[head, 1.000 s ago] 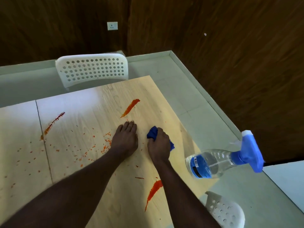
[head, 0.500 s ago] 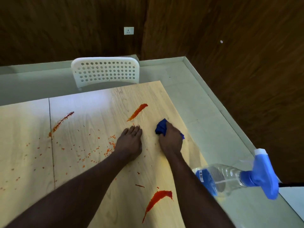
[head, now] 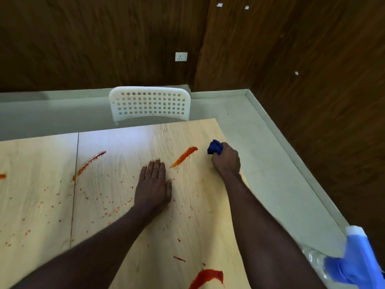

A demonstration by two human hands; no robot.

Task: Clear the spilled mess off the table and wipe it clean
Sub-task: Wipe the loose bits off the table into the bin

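Note:
A light wooden table [head: 116,147] carries red sauce streaks and scattered red specks. My right hand [head: 226,159] grips a bunched blue cloth [head: 214,147] near the table's far right corner, just right of a red-orange streak [head: 184,157]. Flat on the wood, fingers straight, my left hand [head: 154,184] rests below and left of that streak. Another thin streak [head: 88,163] lies further left, and a thick red smear [head: 208,277] sits at the near edge of the picture. Small specks [head: 108,207] dot the area left of my left hand.
A clear spray bottle with a blue trigger head [head: 352,263] lies at the table's right edge, partly cut off. A white perforated chair [head: 149,104] stands behind the far edge. A pale floor and dark wood-panelled walls surround the table.
My right hand has carried the blue cloth farther away and to the right of the red-orange streak. The left hand stays flat on the table. The view has tilted upward.

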